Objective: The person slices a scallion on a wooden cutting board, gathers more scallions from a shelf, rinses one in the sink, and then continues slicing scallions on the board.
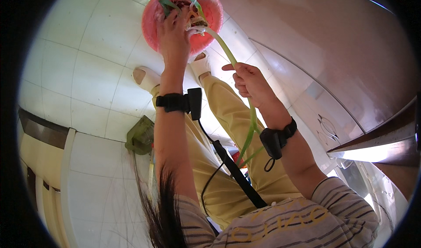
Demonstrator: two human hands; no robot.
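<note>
A long green onion [227, 47] runs in a curve from over the lined pink bin [215, 9] back toward my legs. My right hand [250, 82] is closed around its stalk, with the index finger extended. Its split green leaves [246, 146] hang down by my thigh. My left hand [173, 34] reaches over the bin, near the pale root end of the onion. Its fingertips are partly hidden among the scraps, so whether they grip anything is unclear. Green leaf pieces [169, 4], pale peelings [197, 27] and dark scraps show inside the bin's clear plastic liner.
Glossy cabinet doors [315, 50] line the right side, with metal handles [327, 126] lower down. A green dustpan [139, 136] stands left of my legs on the white tiled floor [95, 73]. A doorway frame [67, 162] is at the lower left. Black straps and a cable cross my body.
</note>
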